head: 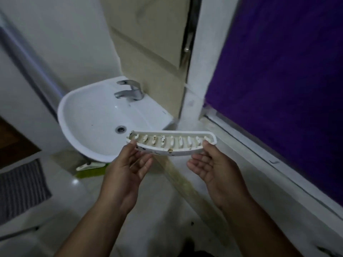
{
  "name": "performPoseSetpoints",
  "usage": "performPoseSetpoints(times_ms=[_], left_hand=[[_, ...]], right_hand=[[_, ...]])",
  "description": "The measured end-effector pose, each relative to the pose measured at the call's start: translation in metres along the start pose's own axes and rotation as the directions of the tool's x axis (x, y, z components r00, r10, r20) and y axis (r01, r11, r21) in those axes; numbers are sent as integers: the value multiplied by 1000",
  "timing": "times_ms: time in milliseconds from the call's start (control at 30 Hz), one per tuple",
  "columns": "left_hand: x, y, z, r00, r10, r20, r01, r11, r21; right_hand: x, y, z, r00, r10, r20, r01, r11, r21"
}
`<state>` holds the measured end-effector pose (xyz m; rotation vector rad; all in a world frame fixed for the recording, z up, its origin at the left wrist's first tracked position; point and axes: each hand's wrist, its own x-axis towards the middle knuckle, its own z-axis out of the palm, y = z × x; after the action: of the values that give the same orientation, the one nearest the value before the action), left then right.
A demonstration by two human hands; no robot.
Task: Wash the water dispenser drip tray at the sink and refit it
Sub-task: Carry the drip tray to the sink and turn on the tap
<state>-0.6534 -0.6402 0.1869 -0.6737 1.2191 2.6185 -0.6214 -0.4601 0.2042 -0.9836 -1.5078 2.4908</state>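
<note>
Drip tray [171,143] is gripped endwise by left hand [128,169] and right hand [213,167], kept level, soiled slots upward, sink [78,101] just beyond for washing.

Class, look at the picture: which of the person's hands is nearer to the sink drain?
Left. The left hand holds the tray end just below the drain; the right hand grips the far end, beyond the sink.

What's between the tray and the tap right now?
In the head view, only the bare white basin of the sink with its drain lies between the drip tray and the tap. No water shows.
</note>
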Motion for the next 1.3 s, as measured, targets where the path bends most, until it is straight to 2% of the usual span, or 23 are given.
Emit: performPoseSetpoints(times_ms=[333, 533, 800, 1067, 1300], left_hand=[[50, 43, -22, 957, 152, -249, -197, 966, -166], [77, 70, -39, 930, 203, -305, -268, 944, -191], [139, 131, -83, 942, 170, -290, -221, 963, -154], [203, 211, -122, 982, 89, -165, -94, 995, -22], [254, 245, -137, 998, -10, -54, 12, 999, 48]], right_hand=[[76, 1, 95, 955, 132, 266, -101, 987, -126], [104, 9, 145, 920, 177, 349, -116, 975, -190], [123, 42, 225, 943, 160, 291, -104, 974, -199], [126, 75, 308, 982, 99, 159, -91, 994, -57], [130, 95, 343, 999, 18, 27, -18, 999, 26]])
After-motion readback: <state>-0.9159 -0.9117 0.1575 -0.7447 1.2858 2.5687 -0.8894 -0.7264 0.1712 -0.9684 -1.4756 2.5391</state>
